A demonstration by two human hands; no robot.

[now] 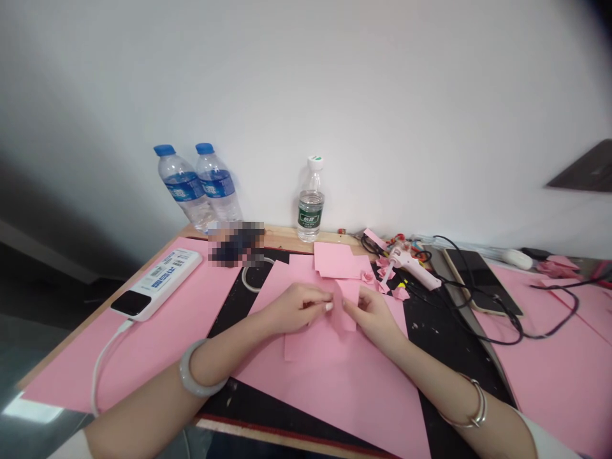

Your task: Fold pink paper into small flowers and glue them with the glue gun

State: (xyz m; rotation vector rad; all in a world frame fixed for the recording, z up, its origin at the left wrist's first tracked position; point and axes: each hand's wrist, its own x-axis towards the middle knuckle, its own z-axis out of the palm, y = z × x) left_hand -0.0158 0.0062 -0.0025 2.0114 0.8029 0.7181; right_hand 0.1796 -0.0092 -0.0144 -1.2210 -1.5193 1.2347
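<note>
A large pink sheet [335,382] is spread on the surface [287,239]. Water is held in three plastic bottles along the wall (two blue-capped bottles [184,182], one green-labelled bottle [310,207]). A small folded pink paper piece [347,306] is pinched at the middle of the sheet between the left hand [291,309] and right hand [373,315], which are held close together.

Wooden desk [282,239] | black cutting mat [444,363] | pink paper sheets [335,395] | power bank [155,284] | water bottles [217,182]

Pink paper strip [347,312]: single small rectangular piece, matte, bent over at upper end, hanging slightly tilted just below frame centre, pinched between left hand [294,309] and right hand [373,312]
</note>
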